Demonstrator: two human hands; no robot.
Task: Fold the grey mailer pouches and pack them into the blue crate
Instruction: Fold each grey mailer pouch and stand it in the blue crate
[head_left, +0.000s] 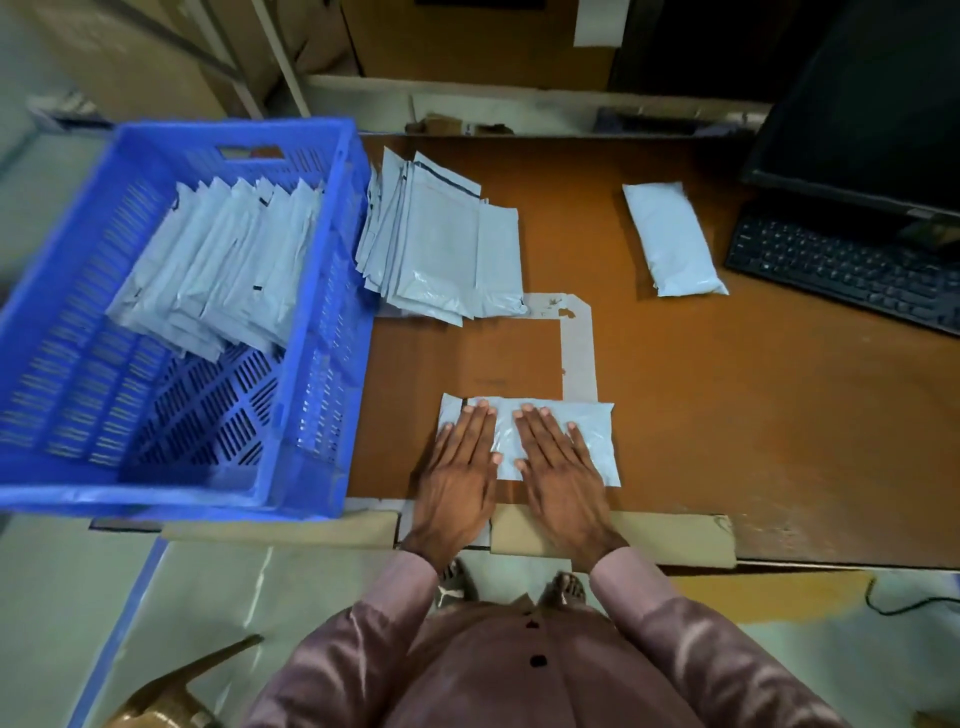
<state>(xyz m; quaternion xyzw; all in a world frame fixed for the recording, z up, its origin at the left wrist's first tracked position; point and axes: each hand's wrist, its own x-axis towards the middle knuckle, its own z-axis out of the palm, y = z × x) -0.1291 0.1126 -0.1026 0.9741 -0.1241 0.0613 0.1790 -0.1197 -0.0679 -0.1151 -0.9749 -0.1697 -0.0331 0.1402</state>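
Note:
A grey mailer pouch (597, 426) lies flat near the front edge of the brown table. My left hand (462, 462) and my right hand (558, 462) press down on it side by side, fingers straight and flat. A loose stack of grey pouches (447, 249) lies further back on the table, beside the blue crate (322, 332). The crate stands at the left and holds a row of folded pouches (218, 270) leaning against its far end.
One filled pouch (670, 239) lies apart at the right, close to a black keyboard (841, 265) and monitor (872, 104). A pale tape outline (576, 343) marks the table. Cardboard strips (675, 535) cover the table's front edge. A wooden chair (176, 691) stands low left.

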